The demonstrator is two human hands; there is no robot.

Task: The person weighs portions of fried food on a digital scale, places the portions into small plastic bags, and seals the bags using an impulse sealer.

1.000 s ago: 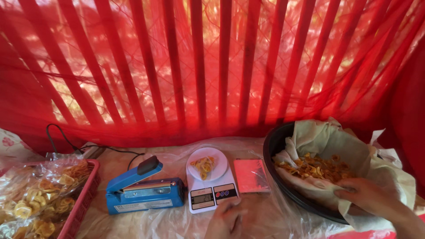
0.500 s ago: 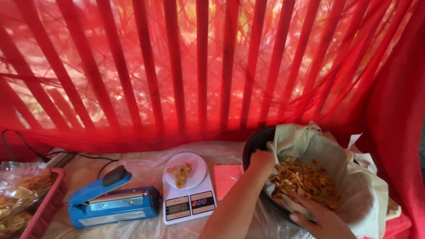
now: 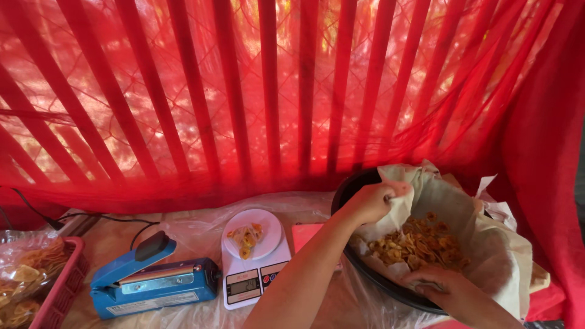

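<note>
A black bowl (image 3: 350, 189) lined with pale paper (image 3: 451, 201) holds a heap of yellow chips (image 3: 420, 244) at the right. My left hand (image 3: 375, 201) reaches across and pinches the paper lining at the bowl's left rim. My right hand (image 3: 442, 285) rests at the bowl's near edge, fingers down among the chips; whether it holds any I cannot tell. A white kitchen scale (image 3: 251, 277) stands left of the bowl, with a small clear bag of chips (image 3: 245, 234) on its round plate.
A blue heat sealer (image 3: 152, 280) with a black cable sits left of the scale. A red basket (image 3: 58, 292) of bagged chips is at the far left. A pink flat object (image 3: 304, 234) lies behind my forearm. Red netting and slats hang behind the plastic-covered table.
The camera view has swung to the right. My left hand rose from the table's front edge to the bowl's left rim and took hold of the paper. My right hand stayed at the bowl.
</note>
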